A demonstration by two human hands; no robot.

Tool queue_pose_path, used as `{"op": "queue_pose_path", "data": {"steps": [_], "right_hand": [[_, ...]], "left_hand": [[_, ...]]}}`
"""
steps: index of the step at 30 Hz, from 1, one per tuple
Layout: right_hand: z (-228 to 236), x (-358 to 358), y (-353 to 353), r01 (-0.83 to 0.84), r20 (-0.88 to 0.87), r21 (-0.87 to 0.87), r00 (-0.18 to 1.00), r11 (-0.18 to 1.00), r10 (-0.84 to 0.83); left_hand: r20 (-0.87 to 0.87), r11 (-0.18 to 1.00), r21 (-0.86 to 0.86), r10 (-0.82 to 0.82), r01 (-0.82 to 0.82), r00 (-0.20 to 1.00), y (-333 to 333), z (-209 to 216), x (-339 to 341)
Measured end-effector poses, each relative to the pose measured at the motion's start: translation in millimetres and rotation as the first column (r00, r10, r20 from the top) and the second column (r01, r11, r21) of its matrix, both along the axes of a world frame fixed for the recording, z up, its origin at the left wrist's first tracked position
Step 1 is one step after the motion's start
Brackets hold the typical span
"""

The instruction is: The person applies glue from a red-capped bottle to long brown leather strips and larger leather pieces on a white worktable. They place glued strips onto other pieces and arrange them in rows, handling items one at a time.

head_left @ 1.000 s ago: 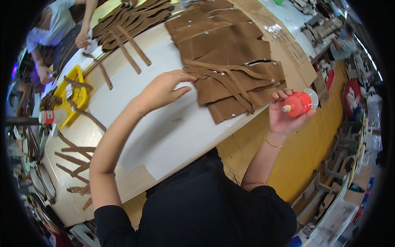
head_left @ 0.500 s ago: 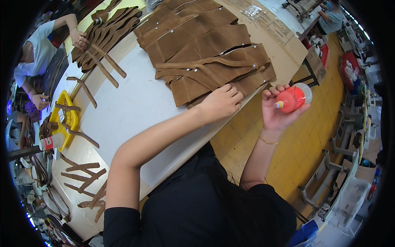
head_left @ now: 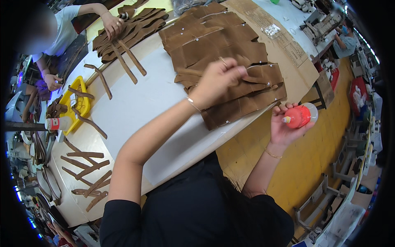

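A layered spread of brown leather-like panels [head_left: 222, 43] with small white tags lies on the table. Over its nearer part is my left hand [head_left: 218, 82], fingers curled together and slightly blurred. A brown strip [head_left: 190, 71] emerges at the left of this hand; whatever the fingertips pinch is hidden. Past the table's near edge, my right hand [head_left: 283, 131] is wrapped around a squeeze bottle [head_left: 299, 117], red with a clear base. The bottle is tilted on its side, its pale nozzle pointing left toward the panels.
Loose brown strips [head_left: 92, 168] and a yellow basket [head_left: 84, 108] are on the table's left side. A co-worker's hand [head_left: 113, 25] touches strips beside a brown stack [head_left: 135, 31] at the far left. Cardboard [head_left: 302, 76] lies under the panels. Metal frames stand at the right.
My left hand has moved away from the near edge, up over the panels, and its fingers have curled. My right hand still holds the bottle. The view has shifted slightly.
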State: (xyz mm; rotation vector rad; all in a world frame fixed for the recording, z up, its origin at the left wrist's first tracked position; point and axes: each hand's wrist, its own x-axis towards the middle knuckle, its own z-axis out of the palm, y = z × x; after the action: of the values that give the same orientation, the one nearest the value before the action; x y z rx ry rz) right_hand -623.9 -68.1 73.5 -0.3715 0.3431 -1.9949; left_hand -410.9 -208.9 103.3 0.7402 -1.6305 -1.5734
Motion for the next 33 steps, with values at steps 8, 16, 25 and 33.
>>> {"op": "queue_pose_path", "data": {"steps": [8,16,25,33], "right_hand": [[25,53,-46,-0.257,-0.073,-0.046,0.965,0.965,0.253],[110,146,-115,-0.716,-0.248,-0.247,0.698,0.653,0.672],[138,233,-119,-0.880,-0.357,-0.455,0.321,0.137,0.877],[144,241,-124,-0.930,-0.472,-0.366,0.212,0.028,0.856]], "left_hand": [[-0.303,0.992,-0.020,0.112,-0.123,0.947,-15,87,103],[-0.232,0.985,-0.034,-0.175,0.172,0.957,31,149,168],[-0.602,0.960,0.061,-0.183,0.273,0.777,72,134,201],[-0.657,0.993,0.094,0.007,0.073,0.754,80,108,210]]}}
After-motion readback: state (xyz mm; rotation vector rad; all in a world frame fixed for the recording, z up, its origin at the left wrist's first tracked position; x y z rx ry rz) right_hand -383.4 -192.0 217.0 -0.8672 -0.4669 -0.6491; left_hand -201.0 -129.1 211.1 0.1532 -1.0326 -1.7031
